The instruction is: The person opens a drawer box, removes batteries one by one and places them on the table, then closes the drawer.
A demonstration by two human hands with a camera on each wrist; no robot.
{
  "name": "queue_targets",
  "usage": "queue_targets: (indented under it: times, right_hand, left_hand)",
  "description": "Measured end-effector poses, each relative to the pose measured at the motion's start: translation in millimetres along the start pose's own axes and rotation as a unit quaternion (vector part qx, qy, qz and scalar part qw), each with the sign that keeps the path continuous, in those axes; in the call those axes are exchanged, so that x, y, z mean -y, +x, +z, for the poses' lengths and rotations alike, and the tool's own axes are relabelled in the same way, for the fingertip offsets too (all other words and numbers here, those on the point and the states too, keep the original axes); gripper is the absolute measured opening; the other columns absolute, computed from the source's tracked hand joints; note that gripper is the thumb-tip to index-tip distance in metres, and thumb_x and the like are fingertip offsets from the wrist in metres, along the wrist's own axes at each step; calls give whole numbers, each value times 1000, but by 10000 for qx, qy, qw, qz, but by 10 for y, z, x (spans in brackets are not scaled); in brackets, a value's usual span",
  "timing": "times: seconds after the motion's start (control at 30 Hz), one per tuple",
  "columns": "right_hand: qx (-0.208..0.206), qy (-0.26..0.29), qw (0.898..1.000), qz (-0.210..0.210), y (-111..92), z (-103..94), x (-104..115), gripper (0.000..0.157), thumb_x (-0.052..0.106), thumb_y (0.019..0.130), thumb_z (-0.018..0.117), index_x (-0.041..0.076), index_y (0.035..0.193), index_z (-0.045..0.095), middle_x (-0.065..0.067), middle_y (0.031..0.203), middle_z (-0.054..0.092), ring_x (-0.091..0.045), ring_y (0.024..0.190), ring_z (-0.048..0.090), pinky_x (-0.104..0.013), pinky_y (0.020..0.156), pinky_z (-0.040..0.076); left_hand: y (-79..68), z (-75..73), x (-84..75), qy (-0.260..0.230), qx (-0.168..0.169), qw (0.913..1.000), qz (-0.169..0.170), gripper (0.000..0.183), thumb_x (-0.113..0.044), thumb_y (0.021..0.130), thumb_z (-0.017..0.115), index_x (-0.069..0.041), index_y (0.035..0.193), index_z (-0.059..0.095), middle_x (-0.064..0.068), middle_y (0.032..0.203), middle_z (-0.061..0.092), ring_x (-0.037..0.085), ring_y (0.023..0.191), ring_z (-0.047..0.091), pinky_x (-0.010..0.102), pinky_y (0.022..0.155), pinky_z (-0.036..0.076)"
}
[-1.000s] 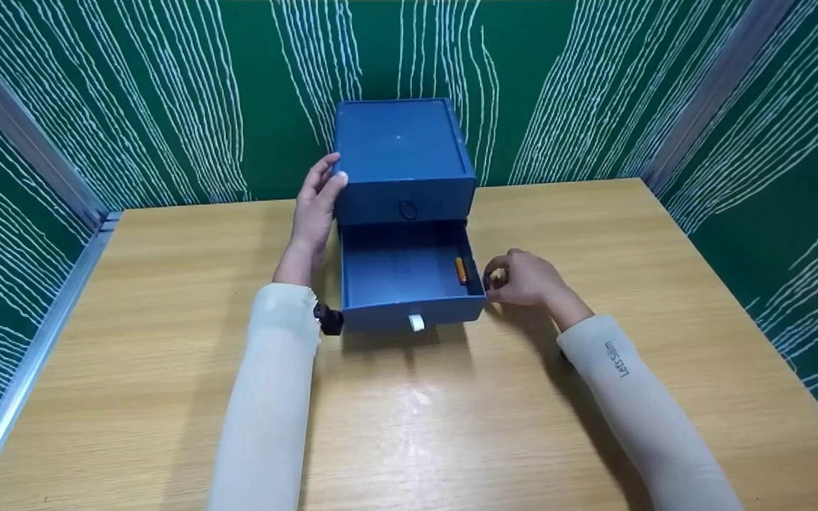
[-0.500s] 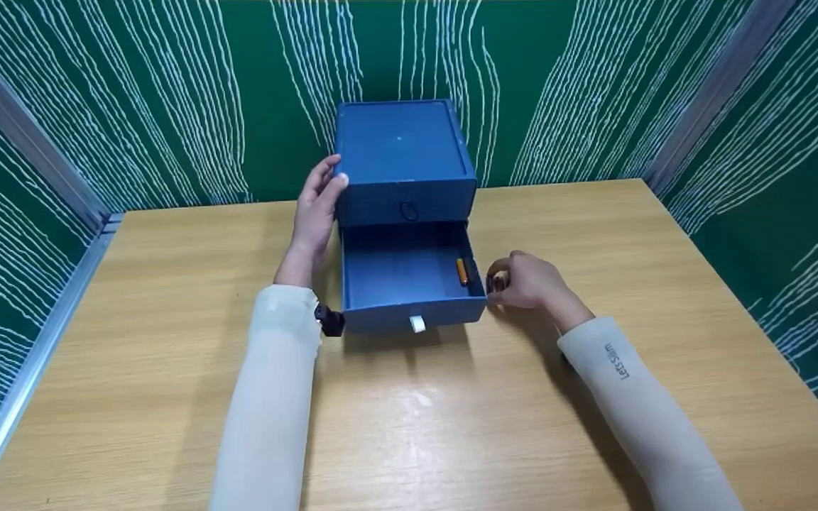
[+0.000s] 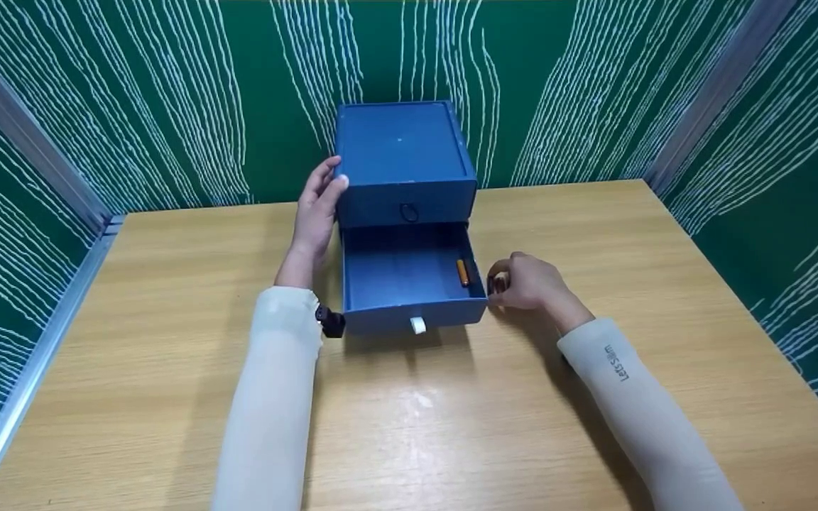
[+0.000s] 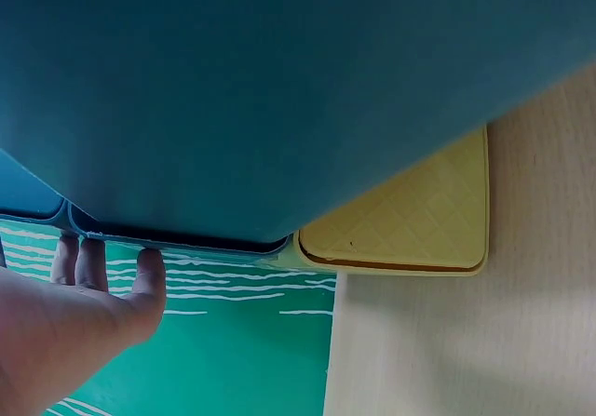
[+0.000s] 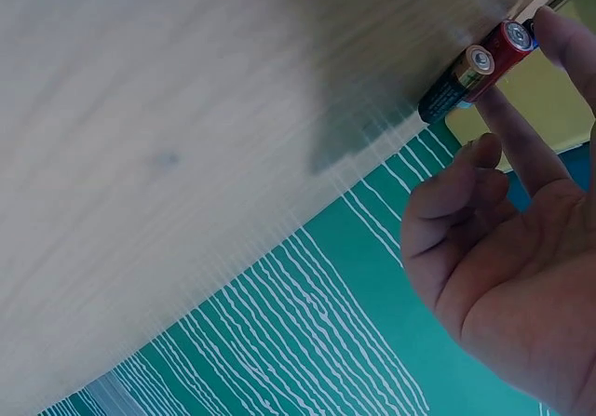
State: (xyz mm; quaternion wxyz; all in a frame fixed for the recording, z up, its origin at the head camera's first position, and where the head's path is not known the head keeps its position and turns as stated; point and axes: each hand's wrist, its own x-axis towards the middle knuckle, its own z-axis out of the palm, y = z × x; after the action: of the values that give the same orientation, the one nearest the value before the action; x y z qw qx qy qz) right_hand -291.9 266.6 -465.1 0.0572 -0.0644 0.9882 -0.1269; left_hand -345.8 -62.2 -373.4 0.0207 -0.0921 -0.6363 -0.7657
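Observation:
A blue drawer box (image 3: 402, 142) stands at the table's back. Its lower drawer (image 3: 380, 273) is pulled out, with an orange battery (image 3: 463, 272) by the right wall. My left hand (image 3: 317, 213) rests against the box's upper left side, thumb at the front edge; the left wrist view shows fingertips touching its rim. Right of the drawer, my right hand (image 3: 530, 280) pinches batteries low over the table. The right wrist view shows a dark copper-topped battery (image 5: 456, 86) and a red battery (image 5: 503, 55) between thumb and index finger, with a blue bit partly hidden.
Under the drawer, a yellow part with a woven pattern (image 4: 410, 216) shows in the left wrist view. A white pull tab (image 3: 418, 325) sits on the drawer's front, a black loop (image 3: 408, 211) above it. Green walls with white lines enclose the wooden table (image 3: 409, 433).
Both hands stay in place, the left at the box and the right at the batteries. The view shifts only very slightly; the drawer and the orange battery have not moved.

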Motion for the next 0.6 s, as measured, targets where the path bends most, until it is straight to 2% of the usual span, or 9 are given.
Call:
queue_targets:
  times: [0.13, 0.37, 0.6]
  right_hand:
    - [33, 13, 10000, -36, -2, -1, 4, 51, 48, 60, 73, 22, 103, 61, -3, 84, 49, -21, 76, 45, -32, 61, 34]
    - [-166, -154, 9995, -205, -2, 30, 3, 41, 41, 62, 71, 20, 97, 63, -3, 80, 49, -20, 69, 47, -30, 55, 35]
    - [-152, -215, 9994, -244, -8, 16, 9, 42, 39, 63, 70, 21, 100, 63, -3, 80, 50, -20, 70, 46, -31, 57, 34]
  left_hand:
    - [-9, -1, -9, 9, 28, 10000, 36, 39, -33, 85, 52, -28, 124, 45, -3, 136, 34, 12, 121, 34, 43, 98, 27]
    - [-18, 4, -2, 86, 14, 9999, 74, 41, -34, 85, 52, -29, 125, 43, -4, 137, 34, 11, 123, 32, 40, 103, 23]
    - [-12, -1, 17, 115, -52, 9999, 67, 40, -37, 84, 54, -31, 122, 46, -5, 136, 35, 10, 121, 34, 42, 102, 24]
